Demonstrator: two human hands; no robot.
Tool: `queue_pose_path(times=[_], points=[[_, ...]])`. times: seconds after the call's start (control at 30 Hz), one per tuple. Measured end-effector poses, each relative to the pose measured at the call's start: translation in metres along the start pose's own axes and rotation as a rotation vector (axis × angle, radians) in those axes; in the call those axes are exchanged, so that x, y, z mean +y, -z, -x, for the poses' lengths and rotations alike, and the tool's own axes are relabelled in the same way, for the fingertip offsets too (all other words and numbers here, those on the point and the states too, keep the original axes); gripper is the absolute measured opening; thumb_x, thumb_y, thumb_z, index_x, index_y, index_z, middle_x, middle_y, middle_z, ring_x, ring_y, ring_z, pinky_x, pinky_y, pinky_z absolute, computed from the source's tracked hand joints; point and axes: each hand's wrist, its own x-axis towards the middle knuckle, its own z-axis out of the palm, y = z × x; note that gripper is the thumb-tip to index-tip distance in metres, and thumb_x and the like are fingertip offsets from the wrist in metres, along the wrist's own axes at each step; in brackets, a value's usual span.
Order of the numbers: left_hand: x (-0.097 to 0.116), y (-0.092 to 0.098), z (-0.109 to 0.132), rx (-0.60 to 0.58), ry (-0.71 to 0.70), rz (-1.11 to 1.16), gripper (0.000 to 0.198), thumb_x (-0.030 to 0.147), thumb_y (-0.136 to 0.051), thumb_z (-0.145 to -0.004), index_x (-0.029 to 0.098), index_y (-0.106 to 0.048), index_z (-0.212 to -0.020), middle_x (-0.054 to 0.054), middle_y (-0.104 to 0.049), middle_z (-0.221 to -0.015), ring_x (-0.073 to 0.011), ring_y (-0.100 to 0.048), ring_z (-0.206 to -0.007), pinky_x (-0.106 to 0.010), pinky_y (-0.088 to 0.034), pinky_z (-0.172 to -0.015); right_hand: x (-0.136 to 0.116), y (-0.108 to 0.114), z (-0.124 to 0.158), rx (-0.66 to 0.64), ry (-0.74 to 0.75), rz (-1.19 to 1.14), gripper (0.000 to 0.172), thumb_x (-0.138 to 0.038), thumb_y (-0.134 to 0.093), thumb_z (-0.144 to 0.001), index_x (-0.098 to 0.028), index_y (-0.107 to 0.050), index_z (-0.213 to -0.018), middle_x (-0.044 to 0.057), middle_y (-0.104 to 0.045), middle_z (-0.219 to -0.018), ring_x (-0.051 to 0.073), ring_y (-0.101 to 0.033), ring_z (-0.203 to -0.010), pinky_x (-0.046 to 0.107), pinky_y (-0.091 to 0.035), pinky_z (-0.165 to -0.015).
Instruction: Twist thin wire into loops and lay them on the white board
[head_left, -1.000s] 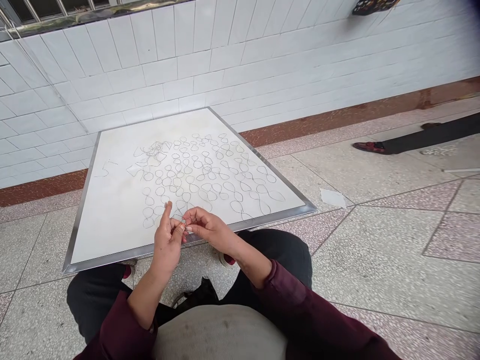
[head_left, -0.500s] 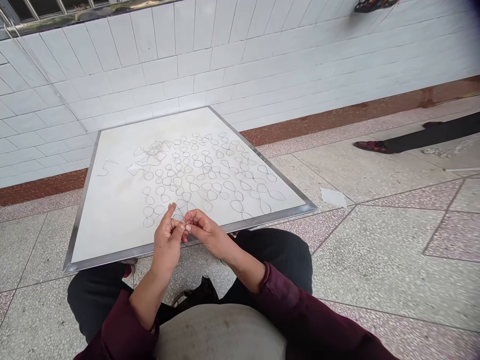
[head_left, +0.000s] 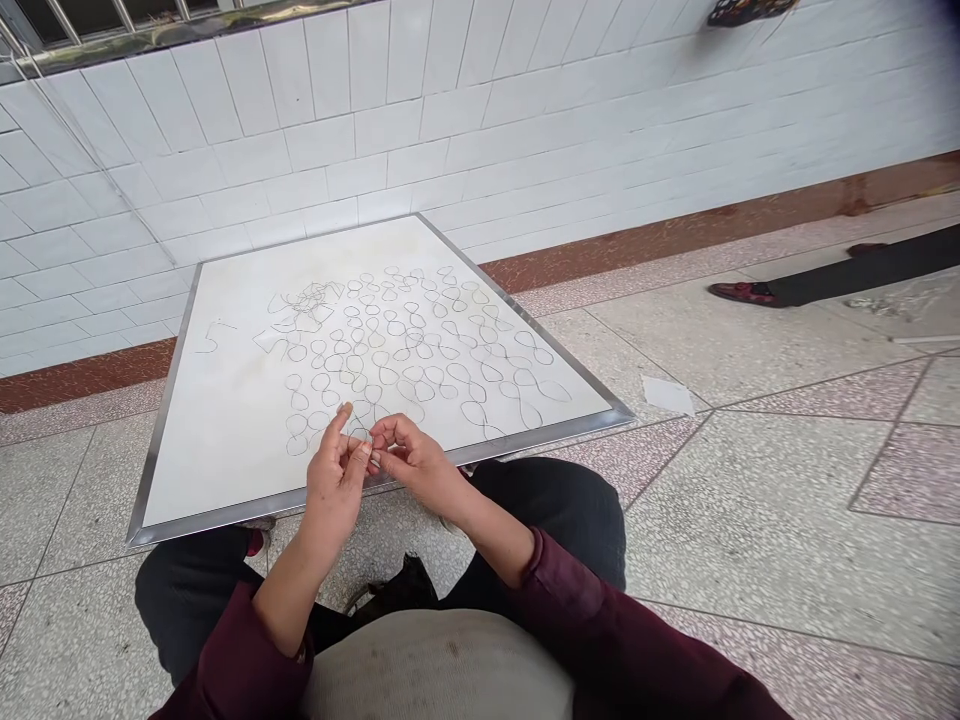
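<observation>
My left hand [head_left: 335, 480] and my right hand [head_left: 421, 466] meet over the near edge of a white board [head_left: 217, 440]. Between their fingertips they pinch a thin wire [head_left: 370, 437], mostly hidden by the fingers. The left index finger points up, while its thumb presses the wire. Thumb and forefinger of the right hand close on it from the other side. Beyond the hands, several wire figure-eight loops [head_left: 427, 348] lie spread over the board. A tangled heap of bent wires [head_left: 311, 303] sits farther back on the left.
A metal trim [head_left: 555, 428] edges the board, which stands by a white tiled wall [head_left: 315, 150]. Two bent wire pieces [head_left: 214, 338] lie at its left. Another person's leg [head_left: 862, 268] reaches in from the right. A white scrap [head_left: 667, 395] lies on the floor.
Both hands keep almost the same place and grip. The fingertips have shifted slightly around the wire.
</observation>
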Motion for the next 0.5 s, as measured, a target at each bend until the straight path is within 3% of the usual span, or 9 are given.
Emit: queue_pose_path(times=[0.17, 0.3, 0.5], points=[[0.0037, 0.0073, 0.0012, -0.049, 0.033, 0.0, 0.063, 0.037, -0.057, -0.091, 0.022, -0.036, -0.148, -0.005, -0.069, -0.092, -0.0163, -0.066, -0.077, -0.031, -0.053, -0.073, -0.0009, 0.0031, -0.0008, 0.066, 0.013, -0.008, 0.021, -0.028, -0.063, -0.082, -0.023, -0.054, -0.1, 0.0, -0.055, -0.087, 0.014, -0.057, -0.079, 0.03, -0.05, -0.072], [0.0029, 0.0062, 0.0009, -0.011, 0.013, -0.06, 0.06, 0.032, -0.055, -0.092, 0.022, -0.036, -0.148, -0.002, -0.069, -0.085, -0.0155, -0.065, -0.076, -0.03, -0.052, -0.074, -0.0002, 0.0035, -0.0016, 0.028, -0.028, 0.026, 0.019, -0.03, -0.062, -0.083, -0.022, -0.058, -0.101, 0.001, -0.059, -0.086, 0.015, -0.058, -0.08, 0.032, -0.05, -0.073], [0.0012, 0.0041, -0.0016, 0.035, 0.028, -0.021, 0.071, 0.028, -0.057, -0.09, 0.023, -0.025, -0.152, 0.0, -0.067, -0.081, -0.0151, -0.065, -0.075, -0.034, -0.054, -0.078, -0.0019, 0.0029, -0.0033, 0.003, -0.017, -0.038, 0.012, -0.031, -0.063, -0.083, -0.021, -0.059, -0.085, 0.0, -0.061, -0.079, 0.015, -0.06, -0.077, 0.033, -0.049, -0.075]])
